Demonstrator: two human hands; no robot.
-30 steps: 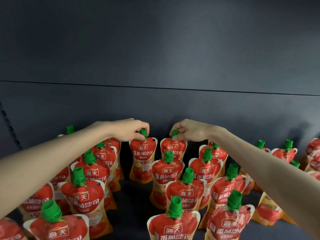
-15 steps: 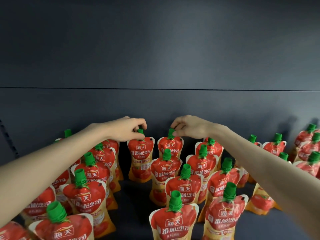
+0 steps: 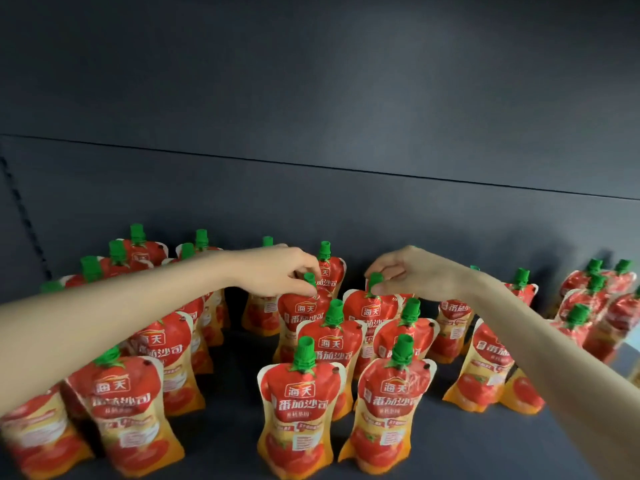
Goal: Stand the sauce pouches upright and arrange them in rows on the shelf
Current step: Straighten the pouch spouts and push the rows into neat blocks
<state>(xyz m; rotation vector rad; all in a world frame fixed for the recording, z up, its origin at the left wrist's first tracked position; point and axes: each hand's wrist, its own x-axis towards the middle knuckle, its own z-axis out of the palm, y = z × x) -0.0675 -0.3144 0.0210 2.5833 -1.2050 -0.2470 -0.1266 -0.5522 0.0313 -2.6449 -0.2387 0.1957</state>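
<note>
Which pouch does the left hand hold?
The centre pouch third back from the front, just left of the neighbouring pouch that the right hand pinches. The left hand pinches its green cap.

Counted roughly twenty-five upright tomato sauce pouches (image 3: 300, 403), each green-capped; two grips, left grip (image 3: 277, 271) and right grip (image 3: 415, 271); one dark shelf (image 3: 450, 452).

head view, close above the shelf (image 3: 450, 455), facing its back panel (image 3: 311, 98)

Forearms extended, left hand (image 3: 277, 271) pinching left cap (image 3: 310, 279), right hand (image 3: 415, 271) pinching right cap (image 3: 374, 283)
</note>
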